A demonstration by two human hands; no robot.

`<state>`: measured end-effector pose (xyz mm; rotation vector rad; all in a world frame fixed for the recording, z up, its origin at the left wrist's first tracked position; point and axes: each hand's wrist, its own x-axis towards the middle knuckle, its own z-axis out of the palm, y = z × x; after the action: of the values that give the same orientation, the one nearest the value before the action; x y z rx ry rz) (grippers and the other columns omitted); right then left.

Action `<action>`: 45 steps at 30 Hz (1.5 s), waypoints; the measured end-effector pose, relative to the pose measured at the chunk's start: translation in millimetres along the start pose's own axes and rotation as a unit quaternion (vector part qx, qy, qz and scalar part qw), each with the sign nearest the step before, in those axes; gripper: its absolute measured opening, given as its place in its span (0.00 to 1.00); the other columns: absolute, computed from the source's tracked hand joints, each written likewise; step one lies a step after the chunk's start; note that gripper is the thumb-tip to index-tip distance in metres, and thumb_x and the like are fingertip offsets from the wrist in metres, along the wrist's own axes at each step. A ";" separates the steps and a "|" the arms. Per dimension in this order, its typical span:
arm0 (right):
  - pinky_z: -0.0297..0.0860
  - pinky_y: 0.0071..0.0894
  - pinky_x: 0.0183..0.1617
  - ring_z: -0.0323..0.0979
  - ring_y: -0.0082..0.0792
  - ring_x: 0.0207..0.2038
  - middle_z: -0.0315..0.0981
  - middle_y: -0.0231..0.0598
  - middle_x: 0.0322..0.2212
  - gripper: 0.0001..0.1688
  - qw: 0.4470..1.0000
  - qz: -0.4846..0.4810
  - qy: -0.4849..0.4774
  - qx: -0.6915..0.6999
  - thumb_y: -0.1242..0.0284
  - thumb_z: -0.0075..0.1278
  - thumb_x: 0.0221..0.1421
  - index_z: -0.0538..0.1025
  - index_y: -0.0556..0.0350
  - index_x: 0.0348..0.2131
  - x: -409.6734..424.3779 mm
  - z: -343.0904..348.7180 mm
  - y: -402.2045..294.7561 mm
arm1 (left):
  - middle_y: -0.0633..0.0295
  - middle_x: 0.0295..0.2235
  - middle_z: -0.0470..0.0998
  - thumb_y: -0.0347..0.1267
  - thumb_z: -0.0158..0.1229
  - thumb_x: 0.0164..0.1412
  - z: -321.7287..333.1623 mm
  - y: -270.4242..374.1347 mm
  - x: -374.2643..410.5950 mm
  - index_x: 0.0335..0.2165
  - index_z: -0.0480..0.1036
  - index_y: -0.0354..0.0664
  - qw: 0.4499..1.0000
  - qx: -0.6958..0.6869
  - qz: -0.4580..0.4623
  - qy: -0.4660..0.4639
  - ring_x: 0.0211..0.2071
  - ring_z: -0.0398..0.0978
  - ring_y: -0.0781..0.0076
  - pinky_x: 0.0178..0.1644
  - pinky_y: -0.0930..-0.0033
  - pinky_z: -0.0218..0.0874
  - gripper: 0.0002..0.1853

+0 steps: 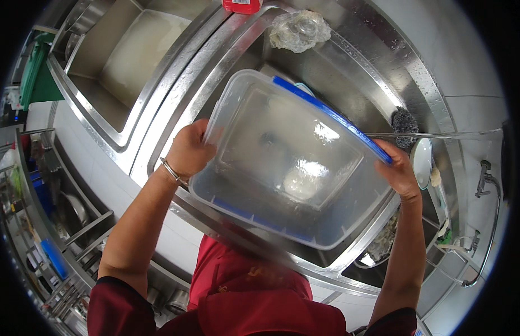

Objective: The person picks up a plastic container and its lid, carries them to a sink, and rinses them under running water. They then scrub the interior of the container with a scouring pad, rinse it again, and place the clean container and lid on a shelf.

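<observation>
A clear plastic storage box point(251, 168) with a blue clip handle point(327, 107) along its far side is tilted over the middle basin of a stainless steel sink point(348, 94). My left hand point(190, 149) grips the box's left rim. At the far right corner, beside the end of the blue handle, my right hand point(396, 168) holds the rim. A thin stream of water point(449, 135) comes from the right and passes out of sight at the blue handle. Through the cloudy plastic a pale round shape shows, too blurred to name. Part of a white, green-rimmed dish point(304, 88) peeks out behind the box.
Crumpled clear plastic film point(301, 31) lies on the sink's back ledge near a red container point(242, 5). A dark scouring pad point(405, 126) and a white oval dish point(422, 163) sit at the right. Cloudy water point(138, 54) stands in the left basin. Wall taps point(484, 178) project at right.
</observation>
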<state>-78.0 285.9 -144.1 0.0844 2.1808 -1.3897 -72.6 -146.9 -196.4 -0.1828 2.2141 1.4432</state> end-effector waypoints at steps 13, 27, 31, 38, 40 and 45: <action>0.60 0.35 0.52 0.60 0.39 0.53 0.59 0.44 0.51 0.26 0.872 -0.128 0.412 -0.231 0.81 0.48 0.47 0.66 0.55 0.49 -5.2 1.5 26.7 | 0.69 0.20 0.67 0.19 0.52 0.34 42.5 -49.6 -15.1 0.26 0.69 0.35 0.979 -0.120 -0.094 0.138 0.21 0.63 0.79 0.25 0.77 0.56 0.12; 0.62 0.33 0.47 0.66 0.39 0.40 0.66 0.40 0.40 0.25 0.873 -0.175 0.356 -0.283 0.86 0.56 0.29 0.68 0.55 0.33 28.3 5.6 8.5 | 0.65 0.27 0.73 0.18 0.58 0.38 105.1 -86.9 2.0 0.35 0.68 0.32 0.959 -0.197 -0.188 0.083 0.27 0.70 0.78 0.33 0.77 0.62 0.20; 0.60 0.29 0.51 0.63 0.35 0.47 0.64 0.38 0.42 0.28 0.951 -0.167 0.230 -0.120 0.83 0.62 0.27 0.71 0.52 0.34 5.0 79.9 35.4 | 0.51 0.23 0.72 0.29 0.55 0.40 98.8 -74.4 10.1 0.19 0.64 0.33 0.979 0.169 -0.011 0.118 0.24 0.70 0.56 0.29 0.63 0.62 0.10; 0.60 0.39 0.49 0.61 0.43 0.45 0.65 0.42 0.40 0.23 0.921 -0.025 0.300 -0.245 0.76 0.61 0.29 0.73 0.47 0.32 79.0 135.8 140.6 | 0.36 0.28 0.69 0.25 0.51 0.43 104.3 -74.4 21.8 0.32 0.56 0.31 0.986 0.142 -0.075 0.049 0.30 0.71 0.42 0.37 0.53 0.63 0.16; 0.59 0.40 0.49 0.61 0.42 0.46 0.65 0.42 0.40 0.21 0.878 0.012 0.356 -0.319 0.75 0.59 0.32 0.72 0.48 0.33 99.7 140.9 171.7 | 0.38 0.27 0.69 0.21 0.49 0.42 109.2 -74.7 22.1 0.31 0.57 0.31 0.992 0.101 -0.004 0.081 0.29 0.70 0.41 0.35 0.52 0.62 0.14; 0.59 0.43 0.45 0.62 0.43 0.44 0.66 0.41 0.38 0.17 0.909 -0.105 0.270 -0.298 0.74 0.54 0.37 0.71 0.48 0.34 158.1 254.7 128.6 | 0.44 0.22 0.68 0.19 0.45 0.40 129.1 -68.7 25.7 0.30 0.63 0.35 0.985 0.071 -0.020 0.155 0.26 0.68 0.45 0.30 0.56 0.59 0.12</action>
<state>-64.5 91.2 -405.5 0.0041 3.0726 -0.7892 -28.0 -58.0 -306.7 -0.4255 2.5353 1.3011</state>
